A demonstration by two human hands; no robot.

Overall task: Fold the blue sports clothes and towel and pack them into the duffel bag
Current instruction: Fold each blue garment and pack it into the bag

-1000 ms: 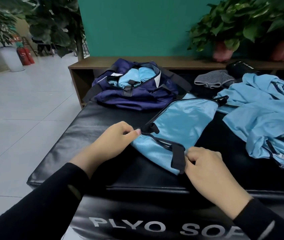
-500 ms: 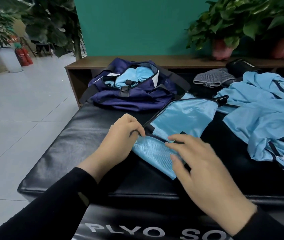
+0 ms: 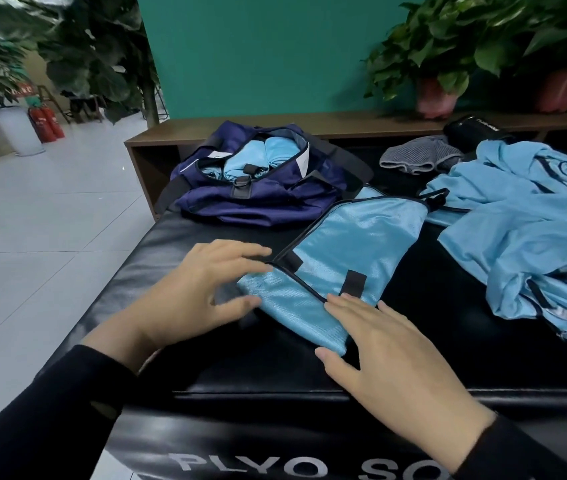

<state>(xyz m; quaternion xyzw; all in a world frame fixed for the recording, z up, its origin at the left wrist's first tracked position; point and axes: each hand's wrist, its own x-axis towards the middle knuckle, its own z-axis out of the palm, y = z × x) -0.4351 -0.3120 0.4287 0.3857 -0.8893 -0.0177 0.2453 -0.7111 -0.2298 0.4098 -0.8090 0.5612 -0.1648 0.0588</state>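
A light blue garment with black trim [image 3: 347, 251] lies on the black padded box [image 3: 205, 372], its near end folded over. My left hand [image 3: 202, 292] sits at the fold's left edge with spread fingers and thumb touching the cloth. My right hand [image 3: 389, 355] lies flat with straight fingers on the fold's near right corner. The navy duffel bag [image 3: 257, 192] stands open at the back left with rolled blue pieces inside. A heap of light blue clothes [image 3: 531, 237] lies to the right.
A grey striped cloth [image 3: 417, 157] and a black cylinder [image 3: 472, 129] lie at the back right. Behind runs a wooden shelf [image 3: 309, 124] with potted plants [image 3: 434, 95]. The box's left edge drops to a tiled floor [image 3: 32, 237]; red extinguishers [image 3: 46, 123] stand far left.
Both hands let go of the garment's black trim. The near end now lies folded over, and both hands have opened and flattened on it.
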